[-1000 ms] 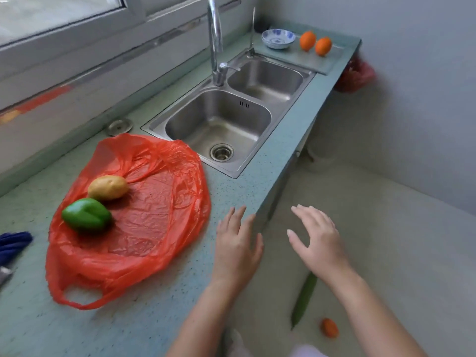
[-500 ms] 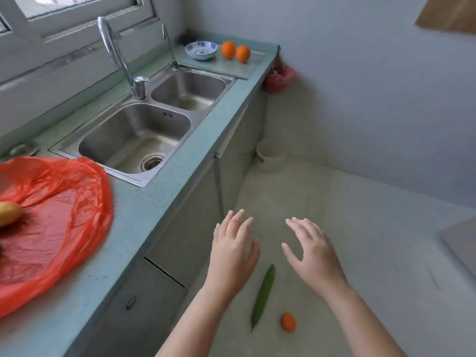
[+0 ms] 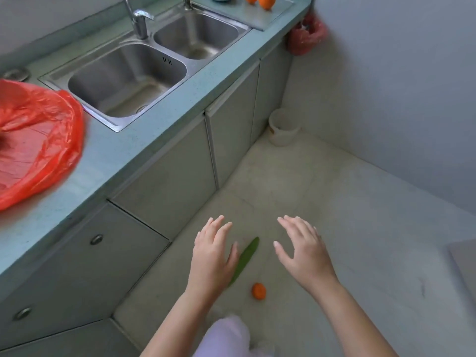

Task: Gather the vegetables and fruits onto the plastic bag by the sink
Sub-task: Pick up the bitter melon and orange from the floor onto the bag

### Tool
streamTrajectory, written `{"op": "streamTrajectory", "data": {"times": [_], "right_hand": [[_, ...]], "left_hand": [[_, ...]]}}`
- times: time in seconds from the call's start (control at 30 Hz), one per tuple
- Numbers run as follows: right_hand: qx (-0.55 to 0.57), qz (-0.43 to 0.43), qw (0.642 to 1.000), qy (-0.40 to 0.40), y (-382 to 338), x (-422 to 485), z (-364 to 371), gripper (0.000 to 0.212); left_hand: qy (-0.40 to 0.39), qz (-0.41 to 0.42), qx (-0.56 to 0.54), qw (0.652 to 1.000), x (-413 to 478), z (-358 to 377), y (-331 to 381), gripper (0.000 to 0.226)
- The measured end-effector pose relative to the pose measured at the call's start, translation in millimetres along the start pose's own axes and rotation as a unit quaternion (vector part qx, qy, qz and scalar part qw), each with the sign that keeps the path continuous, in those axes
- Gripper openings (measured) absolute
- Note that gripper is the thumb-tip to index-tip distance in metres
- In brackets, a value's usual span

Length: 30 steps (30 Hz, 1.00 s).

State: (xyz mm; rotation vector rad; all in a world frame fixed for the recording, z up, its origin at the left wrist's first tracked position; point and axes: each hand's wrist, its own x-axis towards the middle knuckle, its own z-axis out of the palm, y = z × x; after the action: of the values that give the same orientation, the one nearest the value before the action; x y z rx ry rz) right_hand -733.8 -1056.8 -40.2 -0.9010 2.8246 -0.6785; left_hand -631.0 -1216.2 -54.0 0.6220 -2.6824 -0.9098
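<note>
Your left hand (image 3: 214,256) and right hand (image 3: 301,249) are both spread flat with fingers apart, holding nothing, out over the floor (image 3: 334,202). Down there lies a cucumber (image 3: 246,258), its lower end hidden behind your left hand, with a small orange (image 3: 258,291) just beside it. The red plastic bag (image 3: 38,145) sits on the desk (image 3: 134,150) left of the double sink (image 3: 123,81). Two more oranges (image 3: 266,1) rest on a board (image 3: 260,15) beyond the sink.
</note>
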Motion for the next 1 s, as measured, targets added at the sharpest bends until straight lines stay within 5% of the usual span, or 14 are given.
{"op": "streamTrajectory", "data": {"times": [0.17, 0.53, 0.73, 1.0], "right_hand": [[0.009, -0.013, 1.0, -0.005, 19, 21, 24, 0.054], [0.046, -0.136, 0.982, -0.122, 95, 36, 84, 0.052], [0.04, -0.215, 0.953, -0.211, 160, 27, 146, 0.051], [0.021, -0.282, 0.931, -0.23, 223, 40, 277, 0.052]], "left_hand": [[0.008, -0.031, -0.031, 0.999, 23, 19, -12, 0.045], [0.132, -0.244, -0.076, 0.958, -30, 106, -2, 0.051], [0.171, -0.323, -0.051, 0.929, -63, 197, -6, 0.058], [0.259, -0.363, -0.048, 0.894, -76, 275, -92, 0.059]]}}
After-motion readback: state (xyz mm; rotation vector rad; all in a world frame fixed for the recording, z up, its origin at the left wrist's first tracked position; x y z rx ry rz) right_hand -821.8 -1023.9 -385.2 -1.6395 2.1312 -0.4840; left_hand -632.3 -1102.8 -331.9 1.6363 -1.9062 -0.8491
